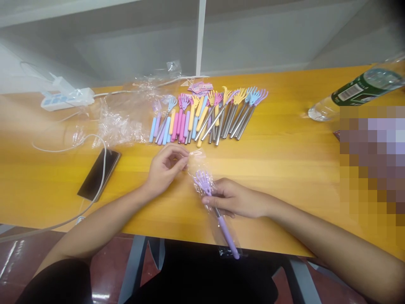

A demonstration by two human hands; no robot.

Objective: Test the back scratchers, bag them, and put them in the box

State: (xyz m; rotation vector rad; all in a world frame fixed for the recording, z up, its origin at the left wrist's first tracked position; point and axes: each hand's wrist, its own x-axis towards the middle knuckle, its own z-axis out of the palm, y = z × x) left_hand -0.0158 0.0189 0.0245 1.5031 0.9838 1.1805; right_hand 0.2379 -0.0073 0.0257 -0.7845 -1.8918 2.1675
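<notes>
A purple back scratcher [226,232] with a hand-shaped head lies inside a clear plastic bag [198,157], tilted, its handle reaching past the table's front edge. My right hand [230,198] is closed around the bagged scratcher just below its head. My left hand [167,166] pinches the bag's top end between thumb and fingers. Beyond my hands lies a row of scratcher parts: coloured handles [182,124] in blue, purple, pink and yellow, and metal rods with coloured claw heads [240,96].
Crumpled clear bags [118,122] are heaped at the left, near a white power strip [68,99]. A phone [98,175] lies front left under a white cable [103,169]. A water bottle [357,90] is at the right. Small pink packets [201,87] lie behind the row.
</notes>
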